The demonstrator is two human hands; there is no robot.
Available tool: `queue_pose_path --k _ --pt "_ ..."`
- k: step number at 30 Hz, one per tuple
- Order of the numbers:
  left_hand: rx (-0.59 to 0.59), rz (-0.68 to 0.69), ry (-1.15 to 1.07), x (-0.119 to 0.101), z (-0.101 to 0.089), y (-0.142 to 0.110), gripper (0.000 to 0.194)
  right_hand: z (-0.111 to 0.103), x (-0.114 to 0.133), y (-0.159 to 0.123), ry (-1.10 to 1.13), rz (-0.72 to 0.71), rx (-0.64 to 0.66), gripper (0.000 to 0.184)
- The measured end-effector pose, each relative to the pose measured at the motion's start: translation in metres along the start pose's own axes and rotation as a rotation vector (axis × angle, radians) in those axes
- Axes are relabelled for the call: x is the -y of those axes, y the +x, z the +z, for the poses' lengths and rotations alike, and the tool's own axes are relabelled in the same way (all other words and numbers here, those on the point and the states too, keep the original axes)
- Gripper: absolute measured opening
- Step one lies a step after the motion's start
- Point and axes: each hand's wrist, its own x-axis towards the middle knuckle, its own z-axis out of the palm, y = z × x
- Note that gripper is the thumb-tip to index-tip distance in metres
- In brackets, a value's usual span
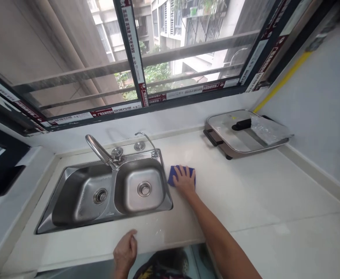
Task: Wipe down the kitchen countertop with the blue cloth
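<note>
A folded dark blue cloth (170, 180) lies on the white countertop, just right of the double sink. Spread over it, my right hand (185, 181) presses it flat against the surface with fingers apart and no grip visible. My left hand (125, 250) is closed in a loose fist at the counter's front edge, below the sink, and nothing shows in it. The stainless steel sink (114, 201) has two bowls, each with a drain. Small wet spots glint on the counter between my hands.
A large tap (100, 151) and a thin curved spout (146, 140) rise behind the sink. At the back right stands an electric pan (228, 133) with a glass lid and plastic wrapping. A yellow pipe (283, 83) runs up the wall. Windows (184, 62) line the back.
</note>
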Motion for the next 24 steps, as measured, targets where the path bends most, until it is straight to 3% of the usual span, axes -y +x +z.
queue_pose_path --k 5,11,19,24 --pt "-0.085 0.058 0.023 0.005 0.004 0.0 0.031 -0.014 -0.043 -0.06 -0.064 -0.082 -0.019 0.053" --pt "-0.099 0.04 0.069 0.006 0.007 0.002 0.031 -0.034 -0.085 -0.138 -0.189 -0.009 -0.029 0.055" --pt "0.011 -0.006 0.088 0.001 0.005 0.005 0.031 -0.053 -0.119 -0.229 -0.244 0.13 -0.044 0.056" --pt "0.011 -0.001 0.094 0.0 0.007 0.006 0.032 -0.062 -0.123 -0.273 -0.257 0.212 -0.064 0.057"
